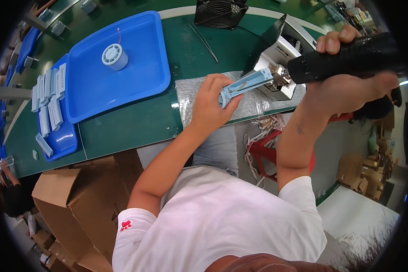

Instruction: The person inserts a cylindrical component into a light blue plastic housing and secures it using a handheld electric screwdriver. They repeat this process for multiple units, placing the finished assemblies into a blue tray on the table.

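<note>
My left hand [211, 102] is closed round one end of a long, light blue plastic housing [251, 84], held over the silvery mat [188, 97]. Its hollow side shows, with a thin brassy strip inside. The other end reaches close to the front of a metal screw feeder [282, 49]. In my right hand [342, 93], fingers wrapped round it, is a thick black electric screwdriver [310, 68]. It lies nearly level, its tip pointing left at the feeder's front and the housing's far end. Whether the tip touches either, I cannot tell.
A large blue tray [145, 68] holds a light blue round part [115, 56] with a red wire. Left of it, several housings [54, 111] lie on another blue tray [70, 143]. Tweezers [204, 43] and a black fan [221, 12] are farther back. Below stand a cardboard box [93, 204] and red stool [263, 156].
</note>
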`<state>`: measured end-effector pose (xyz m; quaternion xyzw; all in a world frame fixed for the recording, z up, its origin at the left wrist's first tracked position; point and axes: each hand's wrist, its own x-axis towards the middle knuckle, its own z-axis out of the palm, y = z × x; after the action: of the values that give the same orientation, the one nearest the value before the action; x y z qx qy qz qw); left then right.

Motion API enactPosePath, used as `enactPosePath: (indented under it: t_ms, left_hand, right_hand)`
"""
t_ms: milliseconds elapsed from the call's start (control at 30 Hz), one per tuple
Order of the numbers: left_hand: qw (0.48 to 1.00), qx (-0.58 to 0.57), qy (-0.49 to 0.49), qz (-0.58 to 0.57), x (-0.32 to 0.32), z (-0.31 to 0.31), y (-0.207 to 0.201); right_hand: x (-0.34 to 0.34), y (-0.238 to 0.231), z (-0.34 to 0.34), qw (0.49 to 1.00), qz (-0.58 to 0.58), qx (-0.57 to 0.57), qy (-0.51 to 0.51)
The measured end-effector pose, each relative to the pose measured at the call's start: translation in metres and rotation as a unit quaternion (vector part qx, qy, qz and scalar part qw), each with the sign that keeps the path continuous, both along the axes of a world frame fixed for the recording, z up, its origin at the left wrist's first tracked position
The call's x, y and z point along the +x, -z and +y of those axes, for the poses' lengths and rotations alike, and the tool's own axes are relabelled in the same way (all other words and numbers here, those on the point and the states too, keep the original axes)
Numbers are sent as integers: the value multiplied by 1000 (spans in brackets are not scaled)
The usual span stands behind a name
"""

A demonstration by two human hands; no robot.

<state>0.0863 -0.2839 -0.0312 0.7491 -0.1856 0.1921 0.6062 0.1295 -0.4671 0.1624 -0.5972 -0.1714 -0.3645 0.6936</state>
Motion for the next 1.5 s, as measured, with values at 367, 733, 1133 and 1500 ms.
enactPosePath:
  t_ms: [367,733,1133,1500]
  left_hand:
    - [1000,10,7,-3,1,3,0]
    - [1000,10,5,8,0,3,1]
    - [1000,13,14,-14,2,3,-2]
    - [897,-222,57,377,104,108,-73]
  right_hand:
    - [6,10,16,994,14,-47,101]
    - [6,17,26,996,22,-39,80]
    - [5,30,9,953,-103,77,-275]
    - [-20,-31,-52,946,-91,145,-275]
